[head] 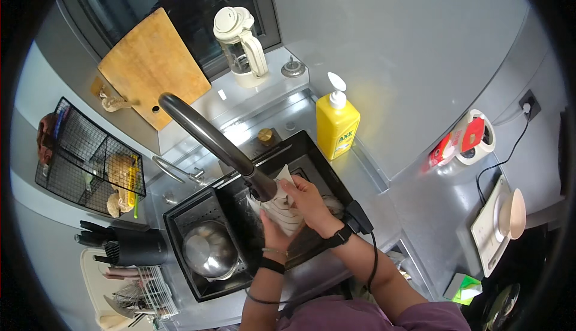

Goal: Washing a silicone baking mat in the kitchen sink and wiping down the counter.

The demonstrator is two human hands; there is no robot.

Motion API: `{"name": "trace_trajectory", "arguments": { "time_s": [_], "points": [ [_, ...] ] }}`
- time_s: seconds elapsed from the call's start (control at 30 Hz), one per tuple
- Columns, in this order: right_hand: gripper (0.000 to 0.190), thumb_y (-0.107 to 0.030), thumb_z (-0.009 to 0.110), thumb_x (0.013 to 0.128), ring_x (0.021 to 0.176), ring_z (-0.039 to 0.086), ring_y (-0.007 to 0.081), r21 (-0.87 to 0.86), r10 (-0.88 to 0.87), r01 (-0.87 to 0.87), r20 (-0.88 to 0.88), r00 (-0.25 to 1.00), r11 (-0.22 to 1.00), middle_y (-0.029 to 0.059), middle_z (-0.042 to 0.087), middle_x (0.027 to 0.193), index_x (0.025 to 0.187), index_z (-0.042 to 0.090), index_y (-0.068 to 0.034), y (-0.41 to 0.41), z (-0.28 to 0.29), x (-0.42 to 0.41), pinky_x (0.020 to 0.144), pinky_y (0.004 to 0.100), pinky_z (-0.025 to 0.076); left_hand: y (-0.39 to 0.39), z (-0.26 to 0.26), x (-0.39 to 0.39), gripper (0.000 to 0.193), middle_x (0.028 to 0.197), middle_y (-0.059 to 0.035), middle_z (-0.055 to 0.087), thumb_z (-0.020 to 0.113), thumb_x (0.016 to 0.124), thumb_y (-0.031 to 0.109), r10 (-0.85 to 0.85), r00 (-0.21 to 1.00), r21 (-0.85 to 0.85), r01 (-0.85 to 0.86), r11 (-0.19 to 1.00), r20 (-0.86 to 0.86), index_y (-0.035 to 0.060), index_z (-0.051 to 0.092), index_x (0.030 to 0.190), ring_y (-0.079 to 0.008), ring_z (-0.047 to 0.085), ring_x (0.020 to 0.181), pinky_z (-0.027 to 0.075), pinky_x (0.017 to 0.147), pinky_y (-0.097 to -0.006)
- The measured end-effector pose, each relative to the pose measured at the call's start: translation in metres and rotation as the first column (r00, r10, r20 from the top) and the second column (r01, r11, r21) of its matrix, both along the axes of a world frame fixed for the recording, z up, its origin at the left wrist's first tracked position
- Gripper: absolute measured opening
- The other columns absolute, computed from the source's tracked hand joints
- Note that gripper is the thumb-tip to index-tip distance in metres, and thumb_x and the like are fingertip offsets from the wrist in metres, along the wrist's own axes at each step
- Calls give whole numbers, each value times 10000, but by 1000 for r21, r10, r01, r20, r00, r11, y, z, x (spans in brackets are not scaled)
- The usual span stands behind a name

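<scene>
Under the spout of a dark tall kitchen tap, I hold a white piece with dark curved lines between both hands. Whether it is cloth or a dish, I cannot tell. My left hand grips its lower left edge, thumb in front and fingers hidden behind. My right hand pinches its upper right side near a pointed corner. Both hands are over the black sink. A pale, partly hidden object lies in the sink beyond my right wrist.
An upturned metal bowl rests in the sink's left section. Behind stand a yellow soap pump bottle, a blender jug and a wooden cutting board. Left are a wire basket and a knife block. A cable runs from my right wrist.
</scene>
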State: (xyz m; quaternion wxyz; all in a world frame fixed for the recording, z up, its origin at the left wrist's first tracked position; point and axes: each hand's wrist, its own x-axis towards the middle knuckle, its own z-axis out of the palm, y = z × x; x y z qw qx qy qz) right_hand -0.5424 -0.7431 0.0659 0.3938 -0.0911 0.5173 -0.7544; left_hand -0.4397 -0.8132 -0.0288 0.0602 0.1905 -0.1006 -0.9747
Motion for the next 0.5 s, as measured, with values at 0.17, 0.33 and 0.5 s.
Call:
{"name": "trace_trajectory", "arguments": {
  "time_s": [0.17, 0.33, 0.5],
  "points": [
    [199, -208, 522, 879, 698, 471, 58, -24, -125, 123, -109, 986, 992, -16, 550, 768, 964, 585, -38, 5, -17, -26, 651, 214, 398, -41, -21, 10, 455, 1204, -97, 510, 353, 919, 410, 108, 950, -329, -6, 944, 293, 104, 404, 1252, -286, 519, 1065, 448, 850, -471],
    [218, -65, 516, 831, 811, 512, 72, -82, -114, 110, -36, 993, 991, 5, 563, 887, 1044, 532, -24, 8, -14, -49, 731, 210, 414, -78, 0, 13, 323, 933, -124, 618, 473, 889, 244, 385, 827, -754, 70, 653, 410, -36, 561, 1023, -216, 611, 786, 485, 681, -301],
    [232, -28, 496, 850, 839, 533, 79, -135, -111, 99, -88, 990, 986, 16, 572, 936, 1081, 514, -34, 0, -6, -49, 752, 218, 433, -90, 38, 21, 318, 735, -45, 609, 567, 827, 275, 350, 788, -816, 307, 490, 507, -37, 624, 851, -100, 539, 679, 415, 610, -232]
  ]
}}
